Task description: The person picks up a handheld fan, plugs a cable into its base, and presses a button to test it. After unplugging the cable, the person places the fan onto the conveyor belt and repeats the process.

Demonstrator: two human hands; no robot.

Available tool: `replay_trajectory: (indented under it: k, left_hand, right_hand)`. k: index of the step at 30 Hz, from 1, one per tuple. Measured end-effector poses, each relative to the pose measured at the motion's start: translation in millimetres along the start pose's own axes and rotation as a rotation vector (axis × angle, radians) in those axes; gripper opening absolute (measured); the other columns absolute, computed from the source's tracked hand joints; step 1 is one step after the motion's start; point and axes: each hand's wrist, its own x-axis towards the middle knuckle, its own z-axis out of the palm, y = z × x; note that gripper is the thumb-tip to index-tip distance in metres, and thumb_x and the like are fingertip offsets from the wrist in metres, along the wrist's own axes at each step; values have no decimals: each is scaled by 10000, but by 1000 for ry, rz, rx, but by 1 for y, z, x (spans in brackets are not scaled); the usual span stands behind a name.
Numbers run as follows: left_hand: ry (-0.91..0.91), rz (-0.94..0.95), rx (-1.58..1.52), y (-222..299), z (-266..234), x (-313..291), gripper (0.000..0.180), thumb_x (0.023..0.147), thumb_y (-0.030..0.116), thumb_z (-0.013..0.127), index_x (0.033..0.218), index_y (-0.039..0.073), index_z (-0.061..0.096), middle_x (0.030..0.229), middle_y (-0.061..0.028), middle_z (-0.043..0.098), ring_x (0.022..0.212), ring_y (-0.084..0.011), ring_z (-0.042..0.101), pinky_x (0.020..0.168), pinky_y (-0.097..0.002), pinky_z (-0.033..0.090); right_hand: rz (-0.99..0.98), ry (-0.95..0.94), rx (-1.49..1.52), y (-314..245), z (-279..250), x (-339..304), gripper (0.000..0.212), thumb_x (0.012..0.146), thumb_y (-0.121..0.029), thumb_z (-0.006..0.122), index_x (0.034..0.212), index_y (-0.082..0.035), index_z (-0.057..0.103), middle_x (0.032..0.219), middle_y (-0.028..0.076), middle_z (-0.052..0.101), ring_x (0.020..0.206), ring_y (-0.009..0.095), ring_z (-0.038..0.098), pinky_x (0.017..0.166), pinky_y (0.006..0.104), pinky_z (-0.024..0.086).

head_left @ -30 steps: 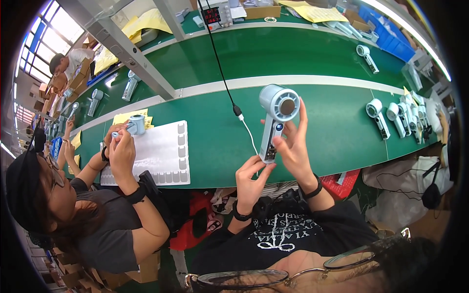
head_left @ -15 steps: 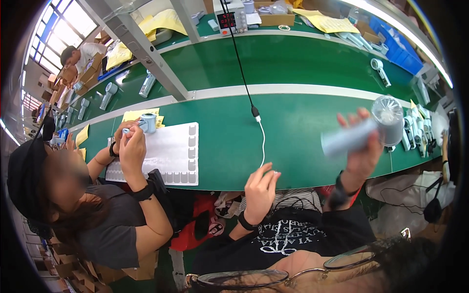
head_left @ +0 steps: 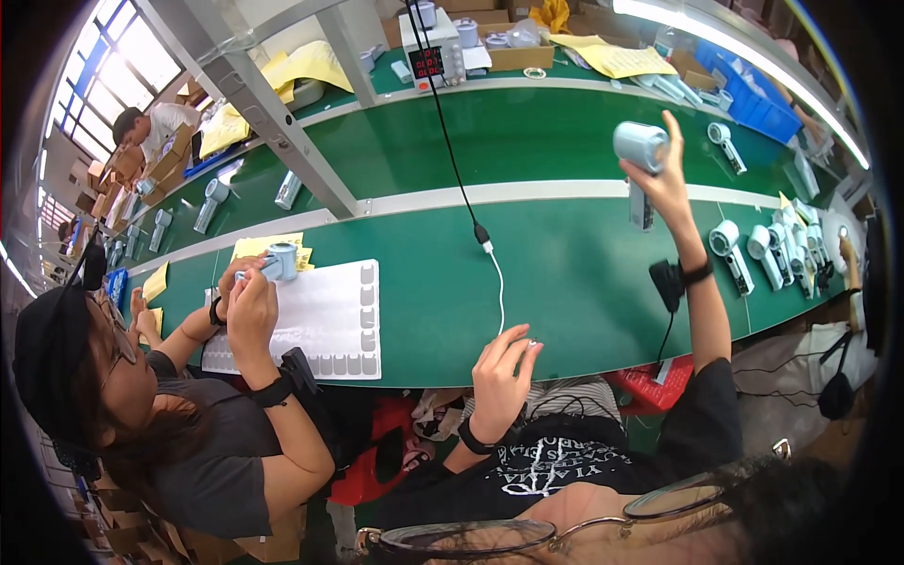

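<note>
My right hand (head_left: 667,184) is raised over the far part of the green bench, gripping a light blue handheld fan (head_left: 641,146). The fan's round head points up and left, and its handle hangs below. Near the front edge, my left hand (head_left: 502,377) pinches the end of a white cable (head_left: 501,287); a small metal tip shows at its fingertips. That cable runs up to a black connector (head_left: 483,234) on a dark hanging lead. Several more light blue fans (head_left: 731,254) lie on the bench to the right.
To the left, a co-worker's hands (head_left: 252,292) hold a light blue fan (head_left: 282,261) over a white sheet (head_left: 330,311). A power supply with red display (head_left: 427,64), a blue crate (head_left: 753,89) and a metal post (head_left: 282,132) stand beyond. A red stool (head_left: 650,384) shows below the edge.
My right hand has moved up and away from me, turning the fan from lying sideways to handle-down. My left hand keeps its pinch. The power supply's red display has changed.
</note>
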Motion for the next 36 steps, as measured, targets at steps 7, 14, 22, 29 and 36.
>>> replay_trajectory:
  k: [7, 14, 22, 29, 36]
  left_hand:
    - [14, -25, 14, 4, -6, 0, 85, 805, 41, 706, 855, -18, 670, 995, -105, 686, 777, -227, 668, 613, -295, 531]
    - [57, -54, 0, 4, -11, -1, 82, 824, 46, 688, 858, -23, 661, 997, -113, 686, 781, -231, 667, 629, -301, 530]
    - [22, -166, -75, 16, -17, 1, 127, 951, 69, 528, 919, -31, 600, 1067, -143, 647, 817, -248, 667, 679, -314, 515]
    - [148, -133, -155, 31, -26, -2, 155, 968, 59, 479, 916, -33, 593, 1057, -158, 640, 834, -255, 649, 721, -322, 506]
    - [176, -24, -155, 36, -35, -9, 97, 947, 24, 514, 939, -49, 577, 1024, -163, 640, 794, -279, 647, 692, -324, 512]
  right_hand:
    - [532, -146, -107, 140, 73, 52, 1010, 731, -166, 742, 1477, -69, 68, 1041, 228, 622, 937, 390, 647, 854, 416, 514]
    - [-149, 141, -433, 185, 96, 36, 768, 755, -87, 676, 1416, -70, 286, 1044, 218, 640, 893, 430, 630, 840, 466, 498]
    - [35, -200, 90, 41, 64, 29, 171, 946, -95, 522, 1050, 16, 598, 908, 95, 653, 812, 198, 638, 738, 323, 513]
    - [254, -788, 639, -144, 111, -55, 313, 996, -210, 484, 1234, -9, 509, 893, 102, 644, 771, 170, 630, 727, 290, 522]
    - [-324, -569, 88, -168, 168, -92, 533, 950, -347, 547, 1412, -192, 332, 847, 176, 621, 799, 404, 631, 722, 446, 529]
